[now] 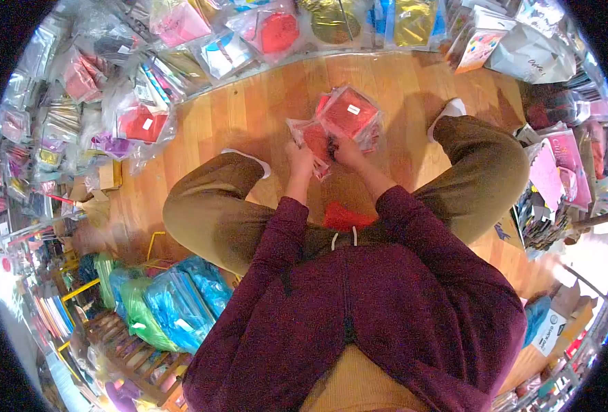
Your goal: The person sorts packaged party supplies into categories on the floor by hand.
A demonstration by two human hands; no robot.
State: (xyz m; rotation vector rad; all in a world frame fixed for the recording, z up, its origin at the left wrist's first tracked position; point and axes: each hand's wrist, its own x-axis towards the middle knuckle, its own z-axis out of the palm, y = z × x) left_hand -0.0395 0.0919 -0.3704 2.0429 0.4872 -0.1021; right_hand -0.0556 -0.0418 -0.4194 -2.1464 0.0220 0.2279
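Observation:
In the head view, my left hand [301, 161] is closed on the lower left edge of a red packet [313, 137] in clear plastic. My right hand [347, 152] is closed near the lower edge of a larger red packet [345, 120] with a small white label. The packets overlap, and more red wrapped pieces show beneath them. Something small and dark is by my right fingers; I cannot make it out. A bright red piece [345, 217] lies close to my lap, between my legs.
I sit on a wooden floor [249, 103] with my legs spread. Plastic-wrapped goods [276, 34] line the far edge, including a red packet [142, 123] at left. Blue and green bags [170, 305] stand at lower left. Pink packets [571, 161] and a cardboard box [558, 319] are at right.

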